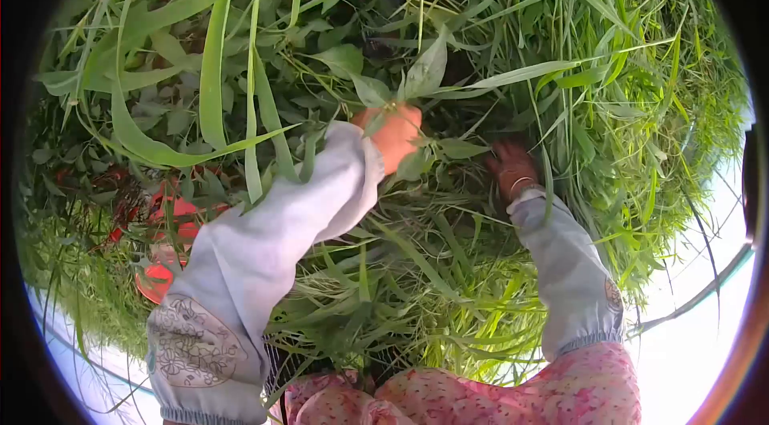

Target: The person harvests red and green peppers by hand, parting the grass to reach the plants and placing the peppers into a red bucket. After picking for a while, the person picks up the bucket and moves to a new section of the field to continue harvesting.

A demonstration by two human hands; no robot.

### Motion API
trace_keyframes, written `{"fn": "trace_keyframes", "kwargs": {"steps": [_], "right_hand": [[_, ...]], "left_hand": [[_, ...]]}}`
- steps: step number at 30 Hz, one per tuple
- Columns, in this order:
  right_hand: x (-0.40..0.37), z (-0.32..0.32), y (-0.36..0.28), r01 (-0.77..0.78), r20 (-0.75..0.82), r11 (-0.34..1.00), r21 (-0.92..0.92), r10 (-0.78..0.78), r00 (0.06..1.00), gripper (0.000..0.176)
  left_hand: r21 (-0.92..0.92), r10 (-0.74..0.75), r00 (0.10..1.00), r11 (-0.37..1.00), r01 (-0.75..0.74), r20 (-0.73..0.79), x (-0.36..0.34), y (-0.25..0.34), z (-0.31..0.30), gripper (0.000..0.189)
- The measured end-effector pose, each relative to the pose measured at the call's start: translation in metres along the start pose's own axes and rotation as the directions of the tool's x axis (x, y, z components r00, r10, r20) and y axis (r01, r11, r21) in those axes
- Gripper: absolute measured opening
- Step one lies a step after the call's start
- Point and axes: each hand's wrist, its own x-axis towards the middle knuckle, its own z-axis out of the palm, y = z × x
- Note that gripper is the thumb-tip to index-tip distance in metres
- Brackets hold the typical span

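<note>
Dense greenery fills most of the scene: thick grass (593,104) on the right, and a broad-leaved plant (424,71) rising at the centre, its leaves partly over the left hand. Long, wide blades (212,80) arch across the far left. At the near edge is pink patterned clothing (513,401); from there the pale left sleeve (248,241) and right sleeve (561,265) reach inward. Something red (172,213) shows through the leaves on the left, too covered to identify.

The left hand (395,139) is in among the broad-leaved plant, bent at the wrist. Its fingers are hidden, so I cannot tell how far they are closed or whether they hold a stem. The right hand (513,167), with a thin bracelet (523,182) at the wrist, lies just beside the grass — fingers extended and slightly parted, tips lost in shadow. Whether they hold anything cannot be told either.

The main risk, as I judge it, is poor sight of the fingers: leaves and shadow could let either hand catch a neighbouring stem along with the intended one. Tangled growth could make a pull drag other plants, or snap a soft stem. A blade could snag the bracelet — and grass edges might scratch the bare skin.
</note>
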Motion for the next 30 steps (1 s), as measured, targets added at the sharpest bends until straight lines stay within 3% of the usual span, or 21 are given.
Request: {"fn": "trace_keyframes", "kwargs": {"steps": [2,4,6,7,8,9,10,12,14,16,19,22,25,26,27,30], "right_hand": [[0.006,0.037,0.006,-0.026,-0.044,0.996,-0.080,0.023,0.999,0.036],[0.012,0.046,-0.006,-0.073,-0.027,0.980,-0.183,0.070,0.997,0.034],[0.008,0.034,-0.021,-0.082,-0.038,0.992,-0.098,0.079,0.996,0.036],[0.009,0.030,-0.025,-0.072,-0.064,0.995,-0.072,0.067,0.996,0.037],[0.008,0.026,-0.030,-0.064,-0.090,0.997,-0.046,0.060,0.994,0.038],[0.008,0.024,-0.034,-0.059,-0.099,0.997,-0.047,0.054,0.994,0.038],[0.010,0.022,-0.037,-0.054,-0.115,0.997,-0.049,0.048,0.992,0.038],[0.016,0.008,-0.046,-0.028,-0.190,0.999,0.016,0.031,0.981,0.038],[0.015,-0.028,-0.067,0.025,-0.289,0.987,0.156,0.021,0.957,0.037],[0.025,-0.055,-0.088,0.195,-0.416,0.961,0.195,-0.100,0.904,0.037],[0.046,-0.074,-0.123,0.143,0.000,0.708,0.691,-0.197,0.980,0.029],[0.053,-0.023,-0.142,0.069,0.259,0.887,0.457,-0.207,0.943,0.036],[0.023,0.032,-0.127,-0.166,0.486,0.863,0.477,-0.102,0.868,0.044],[0.010,0.041,-0.119,-0.198,0.497,0.866,0.459,-0.066,0.865,0.044],[-0.004,0.045,-0.108,-0.205,0.482,0.880,0.429,-0.030,0.876,0.044],[-0.041,0.032,-0.092,-0.205,0.384,0.912,0.355,0.058,0.922,0.044]], "left_hand": [[0.302,-0.129,0.986,0.949,0.093,0.103,-0.012,-0.055,0.046,0.032],[0.510,-0.162,0.975,0.858,0.063,0.153,-0.048,-0.105,0.097,0.034],[0.709,-0.124,0.978,0.705,-0.031,0.167,-0.094,-0.150,0.145,0.036],[0.847,-0.051,0.988,0.522,-0.098,0.145,-0.118,-0.178,0.175,0.037],[0.965,0.033,0.992,0.230,-0.127,0.122,-0.143,-0.206,0.200,0.038],[0.990,0.111,0.990,0.107,-0.093,0.081,-0.171,-0.237,0.228,0.039],[0.933,0.112,0.993,0.351,-0.077,0.040,-0.189,-0.243,0.213,0.040],[0.648,0.089,0.996,0.760,-0.051,-0.027,-0.217,-0.237,0.170,0.043],[0.287,-0.282,0.953,0.927,0.240,0.113,-0.230,-0.191,0.119,0.036],[0.269,-0.523,0.813,0.846,0.460,0.255,-0.221,-0.157,0.070,0.029],[0.466,-0.377,0.898,0.852,0.240,0.226,-0.243,-0.161,0.042,0.029],[0.571,-0.214,0.945,0.820,0.038,0.246,-0.268,-0.176,0.020,0.029],[0.680,-0.436,0.830,0.727,0.097,0.348,-0.259,-0.154,-0.014,0.034],[0.710,-0.498,0.780,0.697,0.100,0.379,-0.257,-0.150,-0.018,0.036],[0.605,-0.389,0.842,0.790,0.096,0.374,-0.262,-0.167,-0.017,0.042],[0.501,-0.323,0.863,0.860,0.097,0.389,-0.239,-0.134,-0.045,0.044]]}}
